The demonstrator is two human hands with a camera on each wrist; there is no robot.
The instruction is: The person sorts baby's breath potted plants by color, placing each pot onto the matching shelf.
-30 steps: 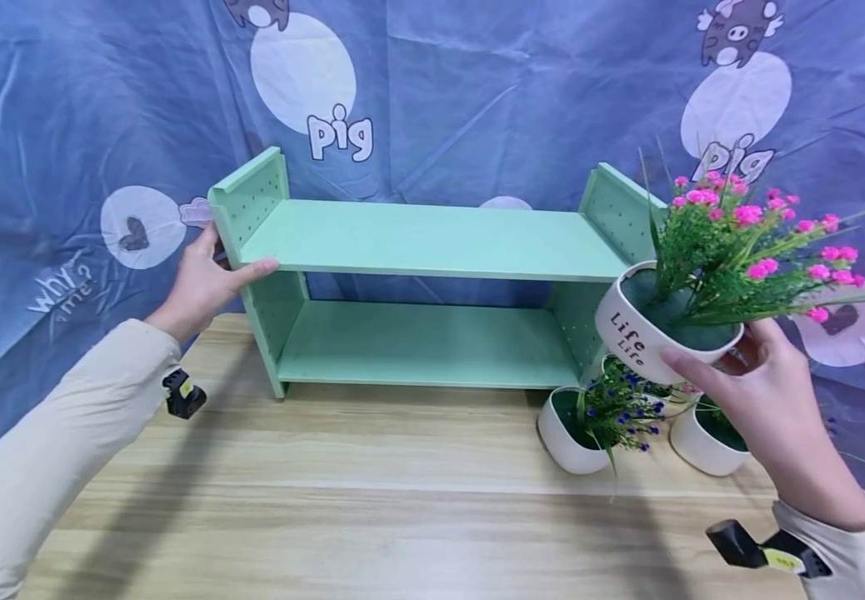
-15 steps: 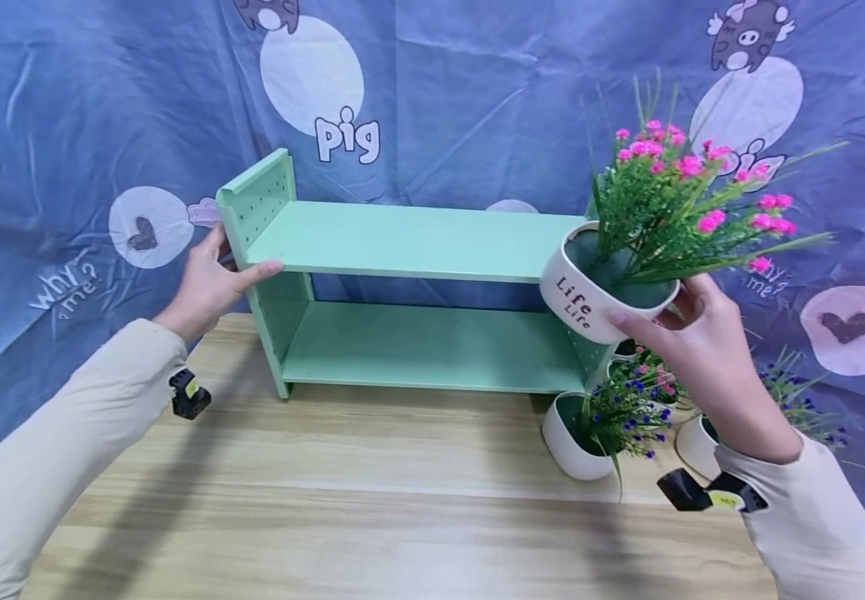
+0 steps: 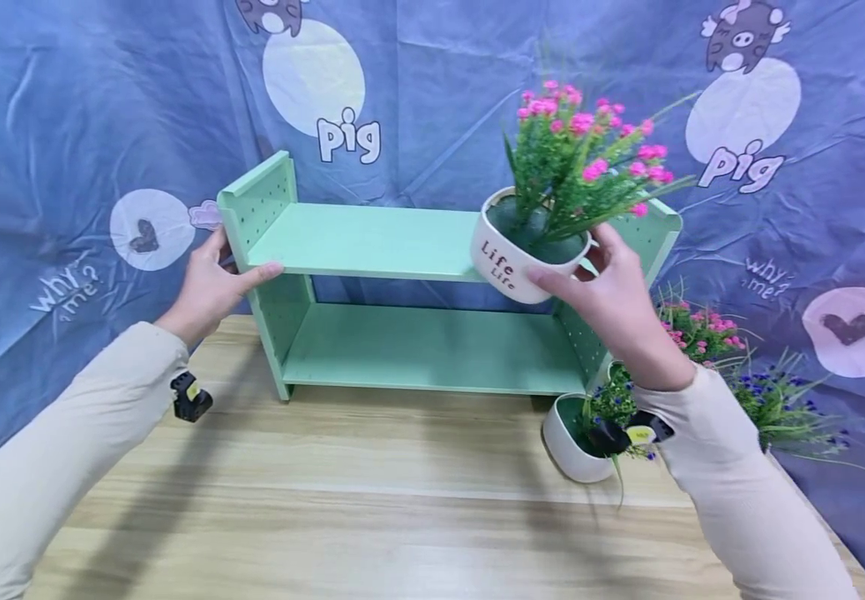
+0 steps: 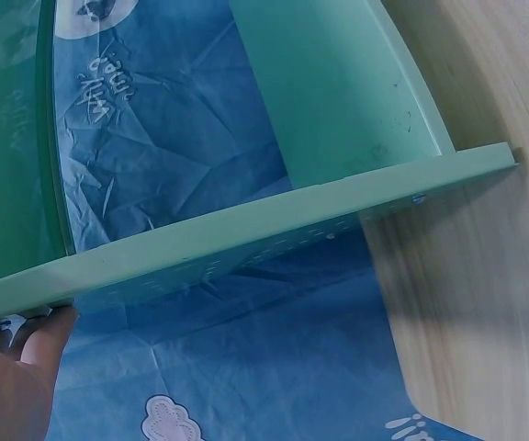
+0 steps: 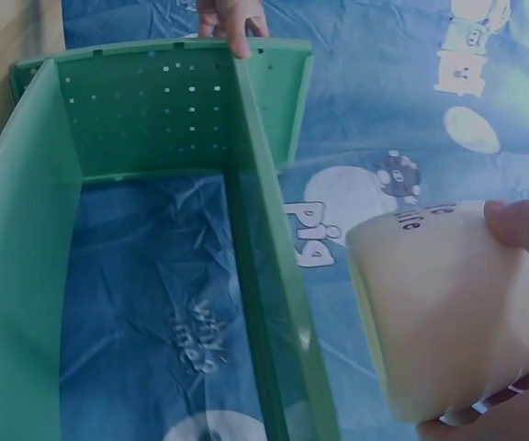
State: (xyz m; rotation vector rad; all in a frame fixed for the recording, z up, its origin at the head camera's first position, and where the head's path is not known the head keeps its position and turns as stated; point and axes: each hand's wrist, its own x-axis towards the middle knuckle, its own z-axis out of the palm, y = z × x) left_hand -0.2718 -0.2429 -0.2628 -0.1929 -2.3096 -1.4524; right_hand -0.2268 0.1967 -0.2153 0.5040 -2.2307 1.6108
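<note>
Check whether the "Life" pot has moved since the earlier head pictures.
Yes: against the green shelf, the "Life" pot has moved left and upward in the head view, now overlapping the upper board.

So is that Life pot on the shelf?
Off: the right hand grips the Life pot; the right wrist view shows a gap between it and the shelf.

1. Before you, the shelf (image 3: 417,348) stands on the counter (image 3: 372,500), backdrop (image 3: 447,92) behind.
2. Your flowerpot (image 3: 513,268) is above its upper board (image 3: 372,240), toward the right.
3. Other potted plants (image 3: 577,448) sit by its right end.
</note>
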